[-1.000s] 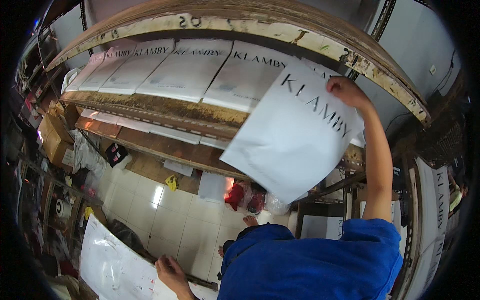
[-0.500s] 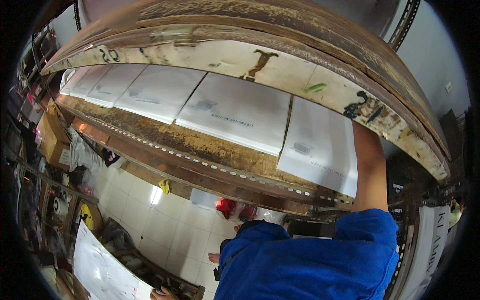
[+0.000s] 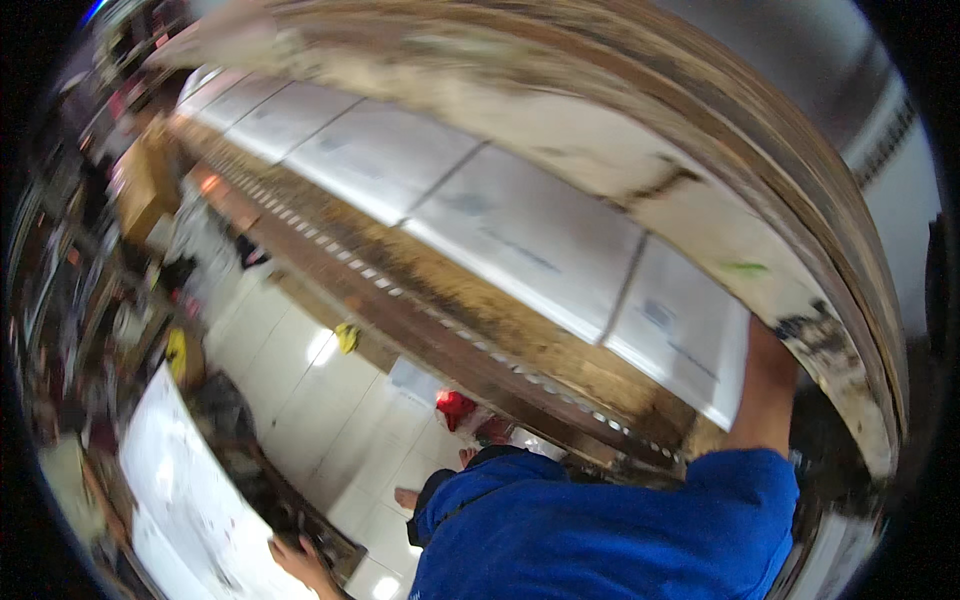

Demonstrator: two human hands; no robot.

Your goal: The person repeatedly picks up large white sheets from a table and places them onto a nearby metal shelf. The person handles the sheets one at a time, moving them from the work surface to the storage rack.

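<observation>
My right forearm reaches up past the rightmost stack of white printed sheets and under the upper shelf board. The right hand is hidden there. Along the lower wooden shelf lie several such flat stacks, among them a wide stack left of the rightmost one, with narrow gaps between them. At lower left, my left hand lies at the edge of a white, marked board. Its fingers look stretched out over that edge, though blurred, and they hold nothing I can see.
The worn upper shelf overhangs the stacks. A perforated metal rail edges the lower shelf. Below, a red bundle and a yellow scrap lie on the tiled floor. A cardboard box stands at far left.
The view has tilted, so the shelf now slopes down to the right, and the picture is more blurred. More of my left hand shows at the board's edge. My right arm still reaches under the upper shelf.
</observation>
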